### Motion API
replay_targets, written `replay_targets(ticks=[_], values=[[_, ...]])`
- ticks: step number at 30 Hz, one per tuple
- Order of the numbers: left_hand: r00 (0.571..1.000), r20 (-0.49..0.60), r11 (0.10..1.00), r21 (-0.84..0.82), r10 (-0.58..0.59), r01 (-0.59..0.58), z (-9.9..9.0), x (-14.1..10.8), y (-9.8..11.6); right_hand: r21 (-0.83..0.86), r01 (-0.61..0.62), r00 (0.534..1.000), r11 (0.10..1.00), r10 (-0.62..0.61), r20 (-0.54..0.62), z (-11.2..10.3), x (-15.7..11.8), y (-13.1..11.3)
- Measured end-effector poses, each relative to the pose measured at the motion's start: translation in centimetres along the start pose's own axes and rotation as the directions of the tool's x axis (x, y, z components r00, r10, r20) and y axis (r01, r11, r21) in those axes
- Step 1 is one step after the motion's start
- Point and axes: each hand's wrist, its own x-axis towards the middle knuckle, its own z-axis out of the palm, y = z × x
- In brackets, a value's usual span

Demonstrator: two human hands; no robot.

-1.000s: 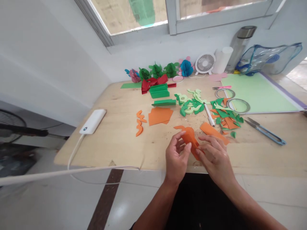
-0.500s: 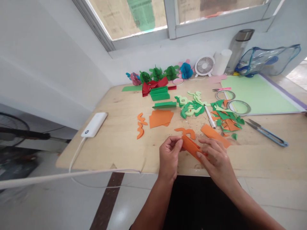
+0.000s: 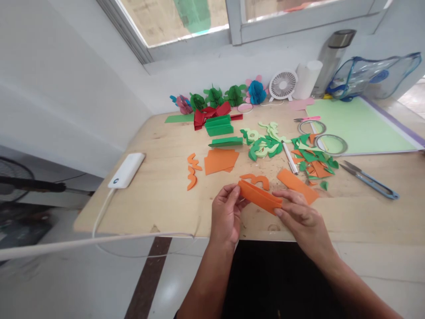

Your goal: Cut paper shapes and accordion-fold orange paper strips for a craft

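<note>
Between my hands, above the table's front edge, is a folded strip of orange paper [image 3: 259,197] with its layers slightly parted along the upper side. My left hand [image 3: 227,210] pinches its left end between thumb and fingers. At the other end, my right hand [image 3: 303,221] grips the right corner with thumb below and fingers on top. Just behind the strip lie curvy orange paper cutouts [image 3: 260,180]. A flat orange paper strip [image 3: 298,186] rests past my right fingers. Orange paper sheets [image 3: 221,161] are stacked further back, beside more wavy orange cutouts [image 3: 192,172].
Folded green paper [image 3: 219,126] and red paper [image 3: 210,114] lie behind. Green cutouts [image 3: 265,146], a pen [image 3: 290,157], paper scraps [image 3: 317,161], thread snips [image 3: 370,180] and tape rolls [image 3: 331,145] are rightward. A white power bank [image 3: 126,171] with a cable sits left. A small fan [image 3: 283,85] stands behind.
Both hands have shifted slightly, the left one leftward. The folded orange paper is turned flatter, so more of its front face and its parted layers show.
</note>
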Motion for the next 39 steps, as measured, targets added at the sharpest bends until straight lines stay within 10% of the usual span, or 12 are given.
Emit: replay_targets(ticks=[12,24,39], values=[[0.992,-0.011,0.97,0.212,0.123,-0.118,-0.1,-0.5,-0.1,-0.033,0.069,0.976,0.997,-0.075,-0.206,0.4,0.2,0.0],[0.872,0.173,0.601,0.663,0.457,-0.447,-1.3,-0.6,0.2,-0.017,0.041,0.971,0.999,-0.044,-0.233,0.5,-0.2,0.6],[0.79,0.244,0.488,0.674,0.562,-0.555,-1.1,-1.1,0.0,-0.055,0.026,0.967,0.998,-0.039,-0.252,0.6,-0.5,0.7]])
